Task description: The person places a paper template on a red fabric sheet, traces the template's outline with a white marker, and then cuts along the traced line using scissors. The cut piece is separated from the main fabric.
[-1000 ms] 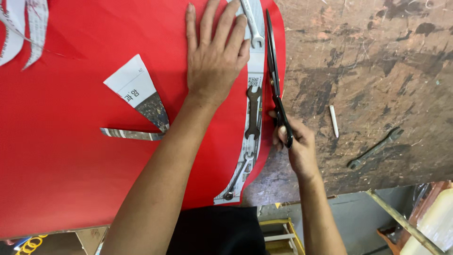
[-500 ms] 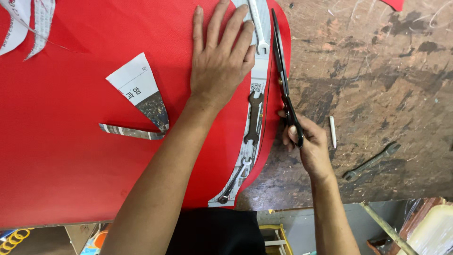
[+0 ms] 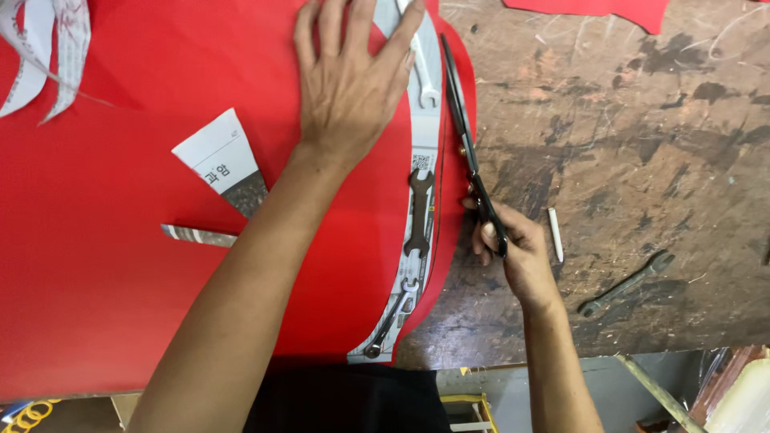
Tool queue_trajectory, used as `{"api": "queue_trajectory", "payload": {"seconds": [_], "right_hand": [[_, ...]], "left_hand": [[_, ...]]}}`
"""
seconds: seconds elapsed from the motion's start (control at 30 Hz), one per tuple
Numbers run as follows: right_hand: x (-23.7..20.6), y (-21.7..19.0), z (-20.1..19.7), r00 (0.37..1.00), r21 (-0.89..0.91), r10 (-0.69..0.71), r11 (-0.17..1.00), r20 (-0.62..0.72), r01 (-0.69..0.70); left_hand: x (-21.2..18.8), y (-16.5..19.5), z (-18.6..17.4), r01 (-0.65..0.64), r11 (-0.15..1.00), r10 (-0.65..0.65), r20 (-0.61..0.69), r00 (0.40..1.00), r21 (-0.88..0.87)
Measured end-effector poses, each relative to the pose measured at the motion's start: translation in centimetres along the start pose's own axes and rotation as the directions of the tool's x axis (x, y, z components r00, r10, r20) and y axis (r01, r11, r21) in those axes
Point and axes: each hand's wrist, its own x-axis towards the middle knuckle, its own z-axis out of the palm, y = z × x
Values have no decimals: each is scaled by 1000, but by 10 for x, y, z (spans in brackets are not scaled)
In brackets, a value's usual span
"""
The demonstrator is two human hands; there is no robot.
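My left hand [image 3: 349, 76] lies flat, fingers spread, on a large red sheet [image 3: 120, 305] that covers the left of the bench. My right hand [image 3: 517, 248] grips the handles of long black scissors [image 3: 465, 136], whose blades point away from me along the sheet's curved right edge. A curved paper pattern strip [image 3: 425, 152] lies on the red sheet beside the blades. Three wrenches weigh it down: a dark one [image 3: 419, 212] in the middle, a silver one [image 3: 421, 68] near my left fingertips, and one [image 3: 389, 321] at the near end.
A worn, scratched wooden bench top [image 3: 626, 160] fills the right side. On it lie a white chalk stick [image 3: 555, 234] and a dark wrench [image 3: 630, 282]. Paper scraps [image 3: 220, 160] rest on the red sheet at left. Another red piece [image 3: 585, 8] lies at the far edge.
The scissors and my right hand have moved forward along the curved edge of the red sheet. My left hand stays pressed flat on the sheet.
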Motion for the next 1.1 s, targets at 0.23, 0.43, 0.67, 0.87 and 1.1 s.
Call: {"api": "queue_trajectory", "payload": {"seconds": [0.23,0.43,0.67,0.87,1.1], "right_hand": [[0,-2,0,999,-17,29,999,-15,-29],[5,-7,1,1000,6,9,1000,19,-9],[11,-10,-1,1000,-13,12,1000,22,-12],[20,-18,-14,998,-72,-34,997,57,39],[31,-30,-37,994,-125,40,992,98,-27]], "left_hand": [[-14,8,-1,85,996,-84,24,996,-23],[-15,9,0,221,974,-224,52,973,52],[-12,11,-2,215,974,-220,75,973,73],[-12,8,-5,209,975,-216,84,973,78],[-14,7,3,205,975,-212,71,975,89]]}}
